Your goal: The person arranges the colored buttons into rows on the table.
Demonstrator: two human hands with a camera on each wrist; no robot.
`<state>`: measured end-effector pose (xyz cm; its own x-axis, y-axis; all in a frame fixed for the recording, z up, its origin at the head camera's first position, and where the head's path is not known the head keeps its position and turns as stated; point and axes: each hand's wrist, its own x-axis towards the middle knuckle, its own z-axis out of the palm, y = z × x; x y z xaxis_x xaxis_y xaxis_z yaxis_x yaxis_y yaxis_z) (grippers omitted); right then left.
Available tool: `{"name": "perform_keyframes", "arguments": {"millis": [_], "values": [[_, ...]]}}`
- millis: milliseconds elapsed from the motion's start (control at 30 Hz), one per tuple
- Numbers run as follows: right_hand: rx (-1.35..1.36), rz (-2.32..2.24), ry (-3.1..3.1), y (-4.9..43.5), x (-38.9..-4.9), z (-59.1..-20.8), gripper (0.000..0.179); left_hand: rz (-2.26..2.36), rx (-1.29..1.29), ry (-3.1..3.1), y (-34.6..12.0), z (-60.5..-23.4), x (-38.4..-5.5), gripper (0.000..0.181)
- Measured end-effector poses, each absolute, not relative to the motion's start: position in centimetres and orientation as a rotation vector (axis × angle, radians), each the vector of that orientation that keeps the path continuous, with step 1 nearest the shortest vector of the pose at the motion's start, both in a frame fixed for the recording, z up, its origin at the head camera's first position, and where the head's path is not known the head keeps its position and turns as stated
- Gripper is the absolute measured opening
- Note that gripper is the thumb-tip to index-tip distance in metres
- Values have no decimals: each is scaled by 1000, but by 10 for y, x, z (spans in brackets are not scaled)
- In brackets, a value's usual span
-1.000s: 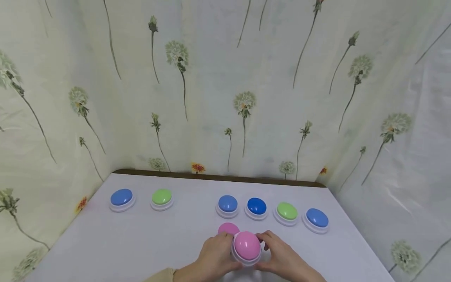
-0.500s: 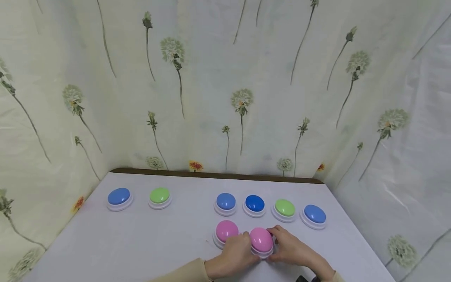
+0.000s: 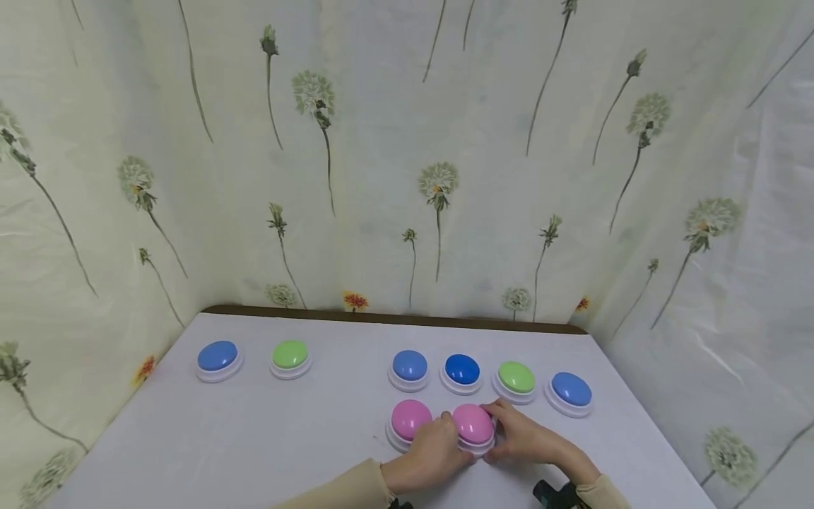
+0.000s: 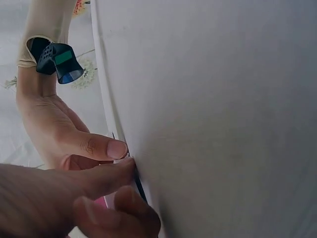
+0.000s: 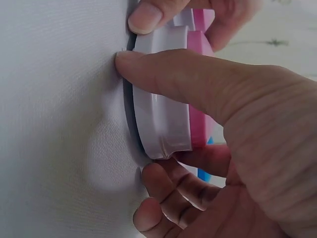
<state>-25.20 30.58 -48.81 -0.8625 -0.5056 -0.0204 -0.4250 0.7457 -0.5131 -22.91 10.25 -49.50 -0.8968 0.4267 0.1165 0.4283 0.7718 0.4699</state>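
A pink dome push button [image 3: 473, 423] with a white round base is gripped between both hands, right at the tabletop. My left hand [image 3: 437, 452] holds its left side, with the thumb at the front of the base. On the opposite side my right hand [image 3: 531, 440] pinches the base, thumb in front and fingers behind. In the right wrist view, the button's white rim [image 5: 161, 114] shows over a dark underside close to the white surface. A second pink push button [image 3: 410, 418] sits just left, its base partly hidden by my left hand.
Behind the hands stand a light blue button [image 3: 410, 365], a darker blue one [image 3: 462, 369], a green one [image 3: 516, 377] and another blue one [image 3: 571, 389]. Farther left are a blue button [image 3: 217, 355] and a green button [image 3: 290, 354]. A flowered curtain [image 3: 381, 141] surrounds the white table [image 3: 305, 438].
Both hands have carried the held pink button rightward and down to the tabletop, beside the other pink button, which is now less covered. Over the last half second the hands barely moved.
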Motion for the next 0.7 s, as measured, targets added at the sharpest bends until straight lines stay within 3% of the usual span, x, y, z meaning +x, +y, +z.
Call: {"name": "perform_keyframes", "arguments": {"millis": [167,433,700], "values": [[-713,-799,2748,302,-254,-488,76,-809,-706,-2970,100,-495,-230,70],[-532,-784,2794,294,-246,-483,96,-780,-719,-3094,87,-487,-214,94],[-605,-749,2959,272,-229,-463,80,-1115,-934,-3132,55,-456,-201,75]]}}
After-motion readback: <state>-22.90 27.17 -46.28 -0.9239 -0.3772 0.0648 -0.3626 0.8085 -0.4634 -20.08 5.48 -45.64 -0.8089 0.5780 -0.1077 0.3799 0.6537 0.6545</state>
